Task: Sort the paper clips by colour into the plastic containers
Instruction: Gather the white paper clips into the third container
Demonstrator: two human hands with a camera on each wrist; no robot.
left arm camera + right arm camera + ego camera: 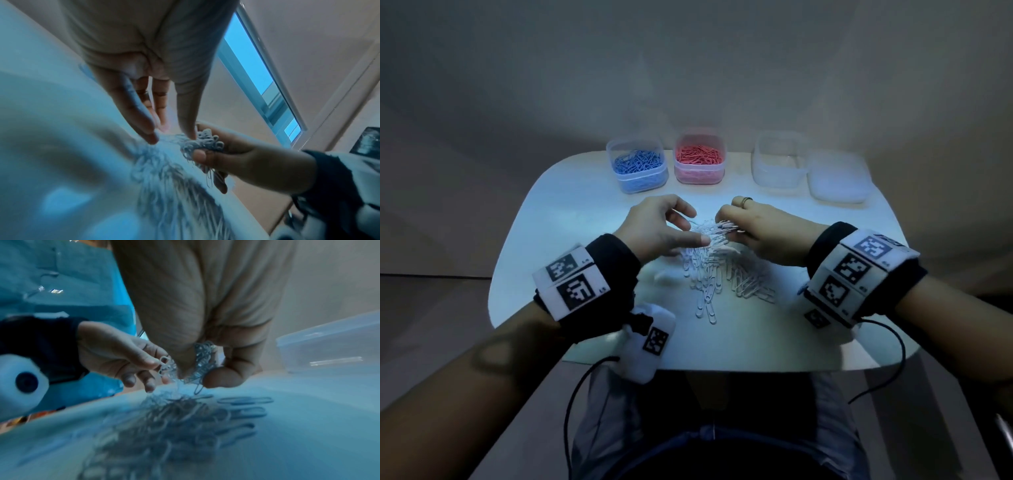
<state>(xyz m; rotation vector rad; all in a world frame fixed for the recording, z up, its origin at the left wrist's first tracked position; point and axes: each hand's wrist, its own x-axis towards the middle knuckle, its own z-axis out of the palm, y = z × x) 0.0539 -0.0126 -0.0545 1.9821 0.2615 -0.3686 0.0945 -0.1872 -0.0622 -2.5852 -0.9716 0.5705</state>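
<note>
Right hand clutches a bunch of white clips over the pile on the worktop; left hand, fingers spread, feeds it more; the empty container waits beyond, nearer the right hand

Plain indoor room, small white table, bare walls, window with blind

White paper clips are lying in a loose heap at the middle of the table. A bunch of white clips is being held up above it. Along the far edge, blue clips are sitting in one container, red clips in the next container, and a clear container is standing beside them.
</note>
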